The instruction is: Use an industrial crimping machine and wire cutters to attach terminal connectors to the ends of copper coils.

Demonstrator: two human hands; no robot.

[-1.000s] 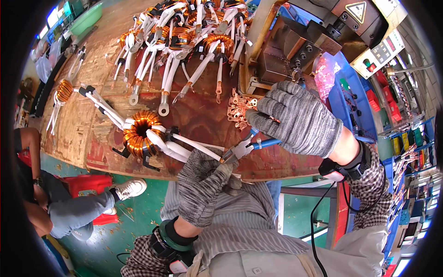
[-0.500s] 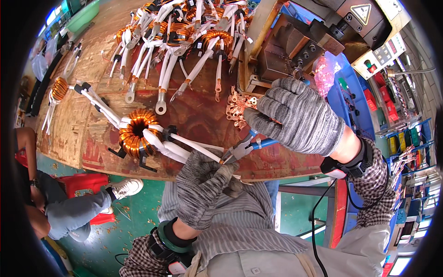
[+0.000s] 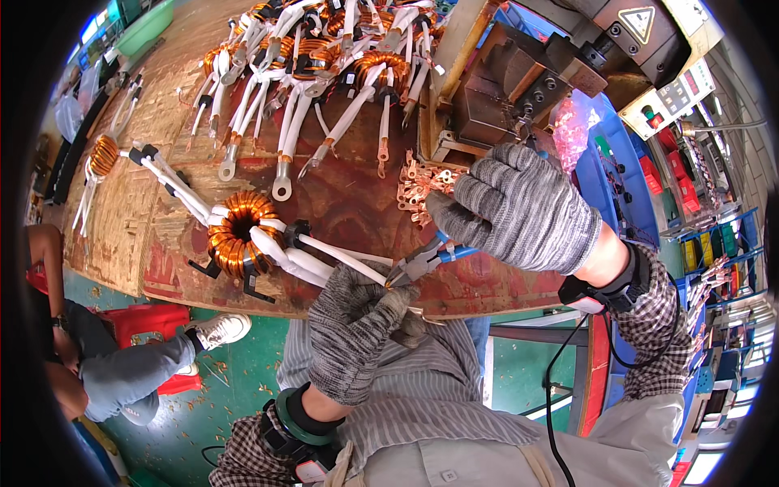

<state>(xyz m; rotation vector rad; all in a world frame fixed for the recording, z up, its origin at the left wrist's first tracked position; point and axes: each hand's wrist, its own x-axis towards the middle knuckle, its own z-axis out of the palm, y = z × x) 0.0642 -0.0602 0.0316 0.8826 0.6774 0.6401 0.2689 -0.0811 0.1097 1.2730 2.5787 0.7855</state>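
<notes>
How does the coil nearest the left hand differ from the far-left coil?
The near coil, larger in view, shows its open hole; the far-left coil looks nearly edge-on. The left hand holds the near coil's white lead; the far-left coil is untouched. Both have coppery windings and white leads.

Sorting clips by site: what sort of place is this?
Likely an electrical parts workshop: a pile of copper coils on a wooden bench, loose copper tabs, and a metal machine with a control panel.

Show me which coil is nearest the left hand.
The coil whose white wires reach the left hand; the piled coils and far-left coil sit farther away.
</notes>
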